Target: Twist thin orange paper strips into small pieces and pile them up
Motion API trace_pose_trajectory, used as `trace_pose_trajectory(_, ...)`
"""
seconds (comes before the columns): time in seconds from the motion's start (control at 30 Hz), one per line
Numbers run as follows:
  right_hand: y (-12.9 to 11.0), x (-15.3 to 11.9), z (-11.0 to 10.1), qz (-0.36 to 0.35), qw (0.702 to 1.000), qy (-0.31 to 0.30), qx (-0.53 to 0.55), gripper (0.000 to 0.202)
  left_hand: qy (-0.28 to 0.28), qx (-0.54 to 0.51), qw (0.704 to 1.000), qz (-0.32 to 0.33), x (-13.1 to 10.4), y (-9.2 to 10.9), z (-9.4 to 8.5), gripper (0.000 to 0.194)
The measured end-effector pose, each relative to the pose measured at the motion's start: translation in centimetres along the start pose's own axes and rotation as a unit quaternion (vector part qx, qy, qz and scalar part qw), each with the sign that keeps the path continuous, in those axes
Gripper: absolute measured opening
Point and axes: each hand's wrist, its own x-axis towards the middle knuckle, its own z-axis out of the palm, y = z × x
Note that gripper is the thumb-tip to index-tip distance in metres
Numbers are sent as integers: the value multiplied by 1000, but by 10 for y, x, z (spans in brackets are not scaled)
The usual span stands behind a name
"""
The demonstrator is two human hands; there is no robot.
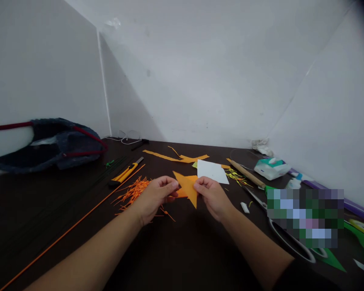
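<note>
An orange paper piece with pointed corners (pixel 188 189) is held up between both hands, near the middle of the view. My left hand (pixel 159 196) pinches its left side between thumb and fingers. On the right side, my right hand (pixel 211 196) grips the paper's edge with closed fingertips. Another flat orange paper (pixel 182 193) shows behind the held piece. Thin orange strips (pixel 136 192) lie in a loose pile beside my left hand. Beyond my right hand rests a white sheet (pixel 212 171).
A yellow cutter (pixel 125 173) and a long orange stick (pixel 69 229) lie left. Orange scraps (pixel 182 158) are at the back. Scissors (pixel 286 238), a wooden-handled tool (pixel 245 173), a tissue pack (pixel 272 168) and a purple roll (pixel 348 202) sit right. A dark bag (pixel 57 141) stands far left.
</note>
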Motion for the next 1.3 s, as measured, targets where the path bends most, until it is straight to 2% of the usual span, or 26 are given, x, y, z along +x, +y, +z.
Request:
trace_pose_trajectory(0.13,7,-5,18,-15,998,44,42,16,-42,-2,999,5,-4,1,10,23)
trace_pose_trajectory(0.27,5,-14,29,-28,999,25,1,16,3,-12,1000,27,-3,-2,11,16)
trace_pose_trajectory(0.37,1,-17,29,-59,997,9,-49,13,9,6,1000,25,-2,0,7,16)
trace_pose_trajectory(0.47,2,-17,27,-70,992,34,-101,10,15,46,998,30,-3,3,4,17)
trace_pose_trajectory(0.53,3,-17,29,-68,989,46,-124,8,6,34,999,40,-4,5,4,16)
trace_pose_trajectory(0.6,2,-18,30,-64,988,32,-139,8,-13,12,999,50,-4,5,5,12)
trace_pose_trajectory(0.67,-5,-17,28,-69,979,-11,-192,8,-21,7,999,47,-3,4,6,10)
trace_pose_trajectory(0.73,-19,-12,14,-87,953,-37,-289,7,-20,9,1000,21,-3,2,7,10)
trace_pose_trajectory(0.83,-39,-1,-30,-115,895,27,-431,11,-52,28,998,-30,-3,-3,9,13)
trace_pose_trajectory(0.9,-44,7,-68,-86,839,6,-537,13,-82,56,994,-39,-3,-6,11,14)
trace_pose_trajectory(0.97,-41,12,-101,-25,781,-48,-622,11,-103,83,990,-37,-3,-10,12,15)
trace_pose_trajectory(1.03,-32,14,-122,9,748,-60,-661,10,-119,110,986,-42,-3,-14,12,16)
trace_pose_trajectory(1.07,-27,14,-127,17,743,-63,-666,10,-125,126,983,-47,-2,-15,12,16)
trace_pose_trajectory(1.13,-19,15,-130,24,754,-65,-653,12,-130,154,978,-55,-2,-18,10,15)
trace_pose_trajectory(1.2,-13,16,-127,21,765,-70,-640,13,-130,184,973,-59,-2,-19,9,15)
trace_pose_trajectory(1.3,-7,19,-119,-2,756,-77,-650,13,-128,231,963,-61,-3,-21,10,16)
